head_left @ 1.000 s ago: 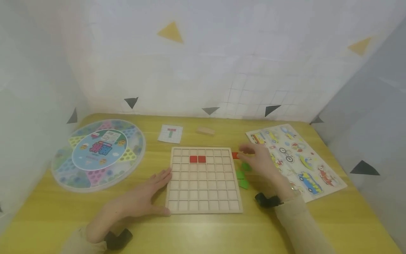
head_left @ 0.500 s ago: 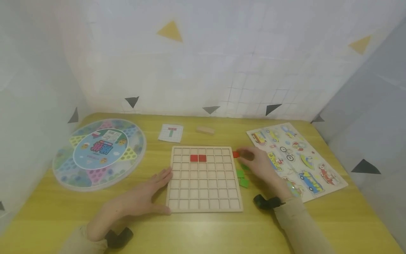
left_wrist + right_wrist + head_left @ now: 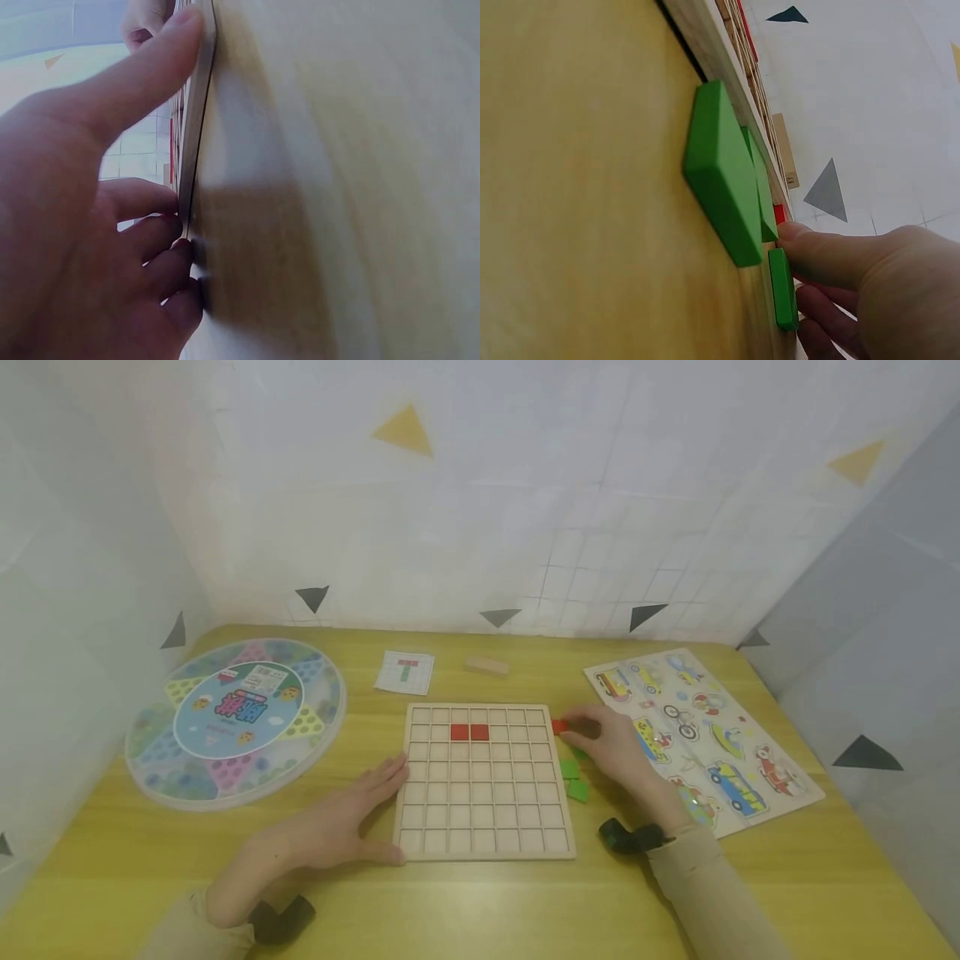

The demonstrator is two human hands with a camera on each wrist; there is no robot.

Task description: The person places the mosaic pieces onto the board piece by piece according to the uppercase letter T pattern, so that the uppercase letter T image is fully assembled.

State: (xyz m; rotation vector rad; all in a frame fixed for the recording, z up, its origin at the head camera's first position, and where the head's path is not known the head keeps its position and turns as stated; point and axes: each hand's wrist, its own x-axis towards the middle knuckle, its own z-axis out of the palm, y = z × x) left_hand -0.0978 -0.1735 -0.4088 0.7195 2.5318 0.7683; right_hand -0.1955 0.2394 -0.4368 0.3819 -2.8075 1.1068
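Note:
A wooden grid board (image 3: 486, 818) lies flat on the table, with two red square tiles (image 3: 460, 732) side by side in its second row from the back. My left hand (image 3: 330, 822) rests along the board's left side, thumb at the near corner and fingertips against the edge. Just off the board's right edge, my right hand (image 3: 621, 752) pinches a red square tile (image 3: 559, 727) between thumb and fingers. Several green square tiles (image 3: 577, 790) lie beside that edge, one partly under the right hand. In the right wrist view, the thumb covers most of the red tile (image 3: 780, 214).
Behind the board are a paper card (image 3: 392, 683) with a red and green T on a grid and a small wooden block (image 3: 487, 666). A round Chinese checkers box (image 3: 315, 752) stands at left. To the right lies a vehicle picture puzzle board (image 3: 723, 702).
My right hand has lowered slightly and its fingertips have come together on the red tile beside the board. The left hand stays at the board's left edge.

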